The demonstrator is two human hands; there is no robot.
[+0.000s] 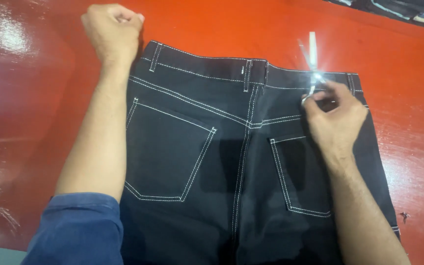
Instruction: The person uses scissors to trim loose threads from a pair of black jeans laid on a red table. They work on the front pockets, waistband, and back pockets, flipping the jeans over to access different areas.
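Black jeans [231, 167] with white stitching lie back side up on a red table [30, 98], waistband away from me. My right hand [334, 118] holds small shiny metal scissors [312, 64] over the waistband near the right belt loop, blades open and pointing away from me. My left hand [111, 32] is closed in a fist at the waistband's left corner, resting on the table edge of the cloth; what it grips, if anything, is hidden. Two back pockets show, the right one partly under my right forearm.
Dark cloth with light stitching [403, 10] lies at the far right corner of the table. My left sleeve [79, 230] is blue and rolled up. The glossy red surface has scuffs at the right [406, 216].
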